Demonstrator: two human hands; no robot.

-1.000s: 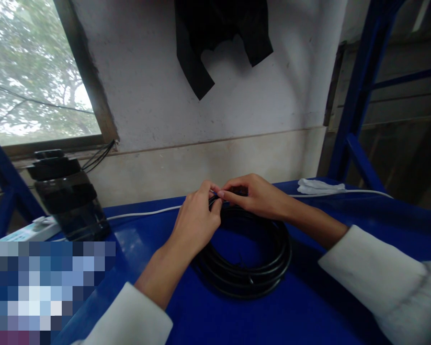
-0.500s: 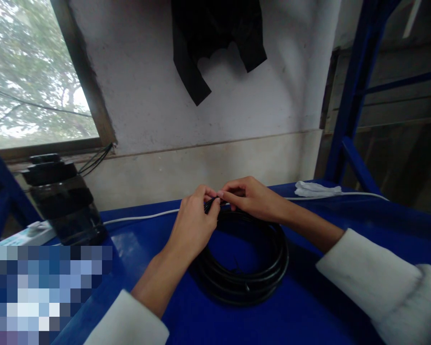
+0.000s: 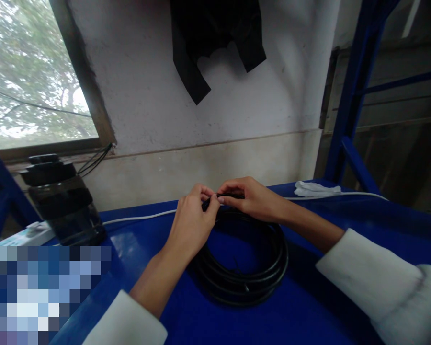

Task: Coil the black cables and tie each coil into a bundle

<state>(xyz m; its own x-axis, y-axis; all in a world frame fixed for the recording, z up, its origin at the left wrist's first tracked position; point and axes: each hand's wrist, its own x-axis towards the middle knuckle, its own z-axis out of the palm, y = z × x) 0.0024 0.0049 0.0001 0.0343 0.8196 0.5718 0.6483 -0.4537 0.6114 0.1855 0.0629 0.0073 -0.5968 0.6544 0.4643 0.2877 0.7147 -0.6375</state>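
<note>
A coil of black cable [image 3: 244, 282] lies on the blue tabletop [image 3: 201, 326] in front of me, its loops stacked in a ring. Over the far side of the ring, my left hand [image 3: 197, 211] pinches a stretch of the black cable between thumb and fingers. My right hand [image 3: 249, 197] grips the same cable just beside it, and the fingertips of both hands nearly meet. Part of the held cable shows under the right fingers; the rest is hidden by the hands. A thin tie end sticks up inside the near loops.
A dark water bottle [image 3: 66, 206] stands at the left beside a white power strip [image 3: 25, 239]. Behind my hands a white cord [image 3: 140, 218] crosses the table, passing a crumpled white cloth [image 3: 316, 189]. Blue frame posts [image 3: 352, 105] rise on the right. Dark clothing [image 3: 219, 28] hangs on the wall.
My left hand has shifted slightly left. More of the black cable now shows between the right thumb and fingers. The coil stays in place.
</note>
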